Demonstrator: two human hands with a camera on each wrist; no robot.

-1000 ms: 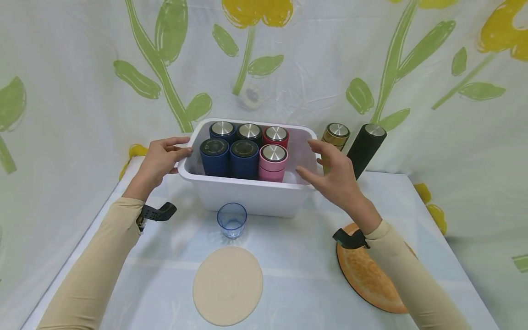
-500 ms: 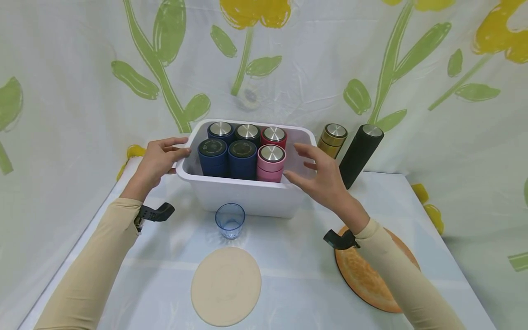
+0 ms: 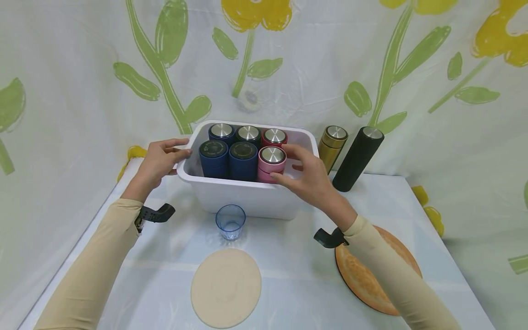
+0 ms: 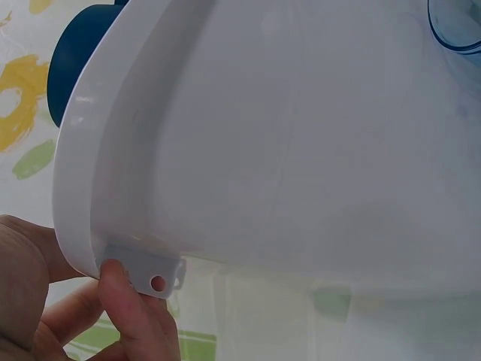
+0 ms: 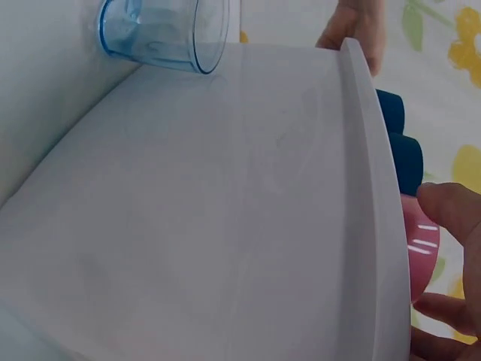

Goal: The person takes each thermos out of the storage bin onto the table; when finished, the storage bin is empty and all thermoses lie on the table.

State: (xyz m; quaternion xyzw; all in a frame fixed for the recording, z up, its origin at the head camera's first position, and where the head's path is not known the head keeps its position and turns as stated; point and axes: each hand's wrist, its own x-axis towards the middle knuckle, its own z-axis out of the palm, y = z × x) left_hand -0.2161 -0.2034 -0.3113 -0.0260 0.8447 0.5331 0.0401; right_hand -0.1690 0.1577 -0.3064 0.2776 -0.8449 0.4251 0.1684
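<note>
We see our left hand (image 3: 158,160) holding the left rim of the white bin (image 3: 247,197), thumb curled over the edge, fingers under the lip. Our right hand (image 3: 307,176) reaches into the bin, its grip spread apart around the pink flask (image 3: 271,163) at the bin's front right, fingertips touching it. The dark lids' print is too small to read.

- You see only the tops of the bottles (image 3: 243,149); the white bin (image 3: 247,197) hides their bodies.
- Your right hand (image 3: 307,176) covers part of the pink bottle (image 3: 271,158).
- Your right sleeve (image 3: 387,270) hides part of the orange mat (image 3: 363,279).
</note>
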